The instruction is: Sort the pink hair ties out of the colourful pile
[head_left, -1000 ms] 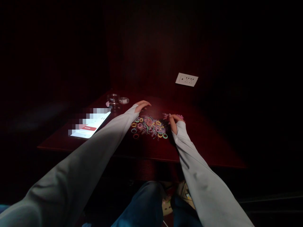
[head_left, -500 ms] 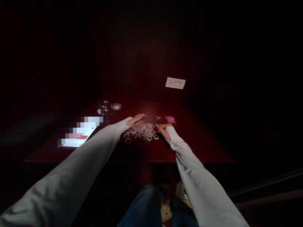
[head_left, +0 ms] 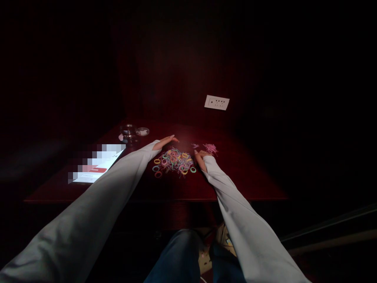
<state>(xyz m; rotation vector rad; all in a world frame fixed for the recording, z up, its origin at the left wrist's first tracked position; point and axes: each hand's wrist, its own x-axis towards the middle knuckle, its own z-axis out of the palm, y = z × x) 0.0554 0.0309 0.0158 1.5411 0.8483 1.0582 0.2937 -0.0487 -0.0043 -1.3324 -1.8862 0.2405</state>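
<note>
A heap of small coloured hair ties (head_left: 176, 160) lies on the dark red table (head_left: 176, 190), with several loose rings along its near edge. My left hand (head_left: 166, 141) hovers at the far left side of the heap, fingers stretched out and holding nothing. At the heap's right side is my right hand (head_left: 201, 158), its fingers extended and apart from the ties. Just beyond the right hand sits a separate pink pile of hair ties (head_left: 210, 148). A tiny purplish cluster (head_left: 194, 146) lies to the left of that pile.
A clear jar (head_left: 128, 133) stands at the back left, with a round lid (head_left: 143, 131) beside it. Left of my left sleeve lies a lit screen (head_left: 97, 167), partly pixelated. A white socket plate (head_left: 217, 102) is on the back wall.
My left hand has lifted away from the heap, toward the back left. The right hand has shifted slightly, its fingers now further from the ties. The whole view has moved a little.
</note>
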